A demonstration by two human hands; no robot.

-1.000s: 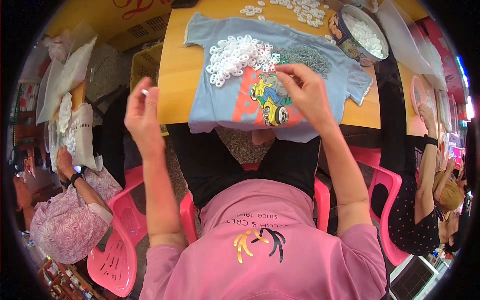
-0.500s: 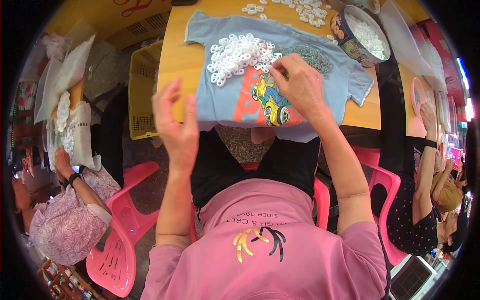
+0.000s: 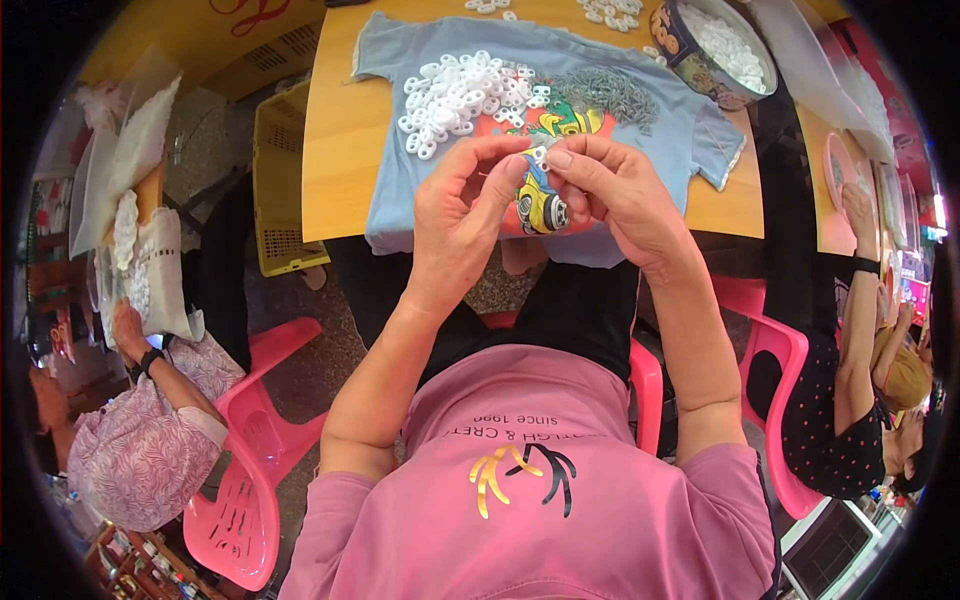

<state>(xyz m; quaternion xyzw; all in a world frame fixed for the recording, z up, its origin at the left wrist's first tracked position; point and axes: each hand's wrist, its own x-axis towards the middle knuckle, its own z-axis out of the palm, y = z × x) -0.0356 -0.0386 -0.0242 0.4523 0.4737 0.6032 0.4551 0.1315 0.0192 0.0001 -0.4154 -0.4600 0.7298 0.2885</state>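
Observation:
Above the blue shirt [image 3: 385, 190] my two hands meet fingertip to fingertip. My right hand [image 3: 622, 195] pinches a small white plastic piece with holes [image 3: 542, 158] between thumb and forefinger. My left hand [image 3: 458, 205] is closed in a pinch at the piece's left side; what it holds, if anything, is too small to tell. Beyond the hands, on the shirt, lie a heap of white plastic pieces [image 3: 455, 98] with paired holes and a pile of small grey metal parts [image 3: 610, 95]. The shirt's colourful print is partly hidden by my hands.
A round tin [image 3: 690, 70] full of white pieces stands at the table's [image 3: 335, 130] far right, with more loose pieces [image 3: 612, 12] beside it. A yellow crate [image 3: 280, 190] is left of the table. Co-workers sit on both sides near pink chairs [image 3: 245, 500].
My left hand has come in from the left and lowered to meet the right. My right hand has drawn back from the piles toward me, with a white piece in its fingers.

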